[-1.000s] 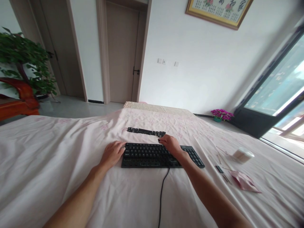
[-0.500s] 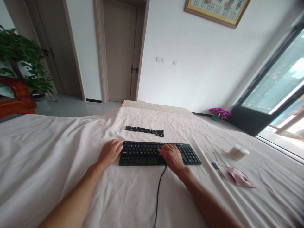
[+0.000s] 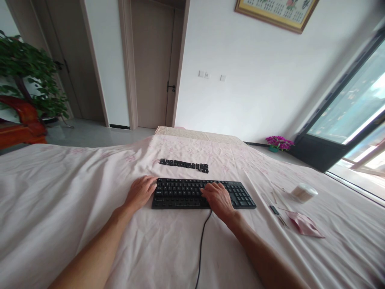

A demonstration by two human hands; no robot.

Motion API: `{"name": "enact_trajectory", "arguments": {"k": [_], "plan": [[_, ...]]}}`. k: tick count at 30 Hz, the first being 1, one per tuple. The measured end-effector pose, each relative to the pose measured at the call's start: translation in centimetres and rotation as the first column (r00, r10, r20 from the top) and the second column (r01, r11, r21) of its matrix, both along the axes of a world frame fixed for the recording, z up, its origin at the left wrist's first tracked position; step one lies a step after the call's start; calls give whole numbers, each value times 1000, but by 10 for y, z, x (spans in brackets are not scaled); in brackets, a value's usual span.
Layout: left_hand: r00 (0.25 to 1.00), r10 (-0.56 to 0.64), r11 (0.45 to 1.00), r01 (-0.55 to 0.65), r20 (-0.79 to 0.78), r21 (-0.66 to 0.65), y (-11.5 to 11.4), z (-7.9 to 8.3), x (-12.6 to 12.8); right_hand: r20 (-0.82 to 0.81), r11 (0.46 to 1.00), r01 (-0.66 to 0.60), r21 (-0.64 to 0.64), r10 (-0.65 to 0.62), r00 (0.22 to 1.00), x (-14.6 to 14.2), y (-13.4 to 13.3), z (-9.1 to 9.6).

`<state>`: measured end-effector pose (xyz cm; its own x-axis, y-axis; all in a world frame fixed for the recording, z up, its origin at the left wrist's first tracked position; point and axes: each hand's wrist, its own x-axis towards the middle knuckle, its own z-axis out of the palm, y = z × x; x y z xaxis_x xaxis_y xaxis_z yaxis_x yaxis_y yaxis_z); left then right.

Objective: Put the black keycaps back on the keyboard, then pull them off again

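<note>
A black keyboard (image 3: 183, 192) lies on a pale pink sheet (image 3: 60, 192), its cable (image 3: 202, 245) running toward me. My left hand (image 3: 140, 192) rests flat beside the keyboard's left end, fingers stretched and touching its edge. My right hand (image 3: 219, 196) lies on the keys right of the middle, fingers curled down onto them; whether they pinch anything is hidden. Behind the keyboard, a row of loose black keycaps (image 3: 184, 164) sits on the sheet.
At the right lie a white round container (image 3: 303, 192), a small black tool (image 3: 274, 209), thin sticks and a pink crumpled cloth (image 3: 304, 228). Beyond are a door (image 3: 150, 64), a plant (image 3: 27, 76) at left and a glass door (image 3: 351, 116) at right.
My right hand came back from the keycap row behind the keyboard and settled on the keys right of the middle. The left hand stayed put.
</note>
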<state>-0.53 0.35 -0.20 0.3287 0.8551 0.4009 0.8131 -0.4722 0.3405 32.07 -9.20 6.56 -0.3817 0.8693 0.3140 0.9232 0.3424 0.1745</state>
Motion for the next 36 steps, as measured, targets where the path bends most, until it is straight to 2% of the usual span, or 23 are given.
{"name": "enact_trajectory", "arguments": {"k": [16,23,36], "plan": [[1000,-1,1000,1,6,7,-1,1,1,23,1000,30,-2,-30,999,-5,-5,1],[1000,0,1000,0,22,-2,-2,3,0,-42,997,73,9,-73,996,-1,-6,-4],[1000,4,1000,-4,21,9,-4,4,1,-5,999,37,11,-37,999,-3,-3,-6]]}}
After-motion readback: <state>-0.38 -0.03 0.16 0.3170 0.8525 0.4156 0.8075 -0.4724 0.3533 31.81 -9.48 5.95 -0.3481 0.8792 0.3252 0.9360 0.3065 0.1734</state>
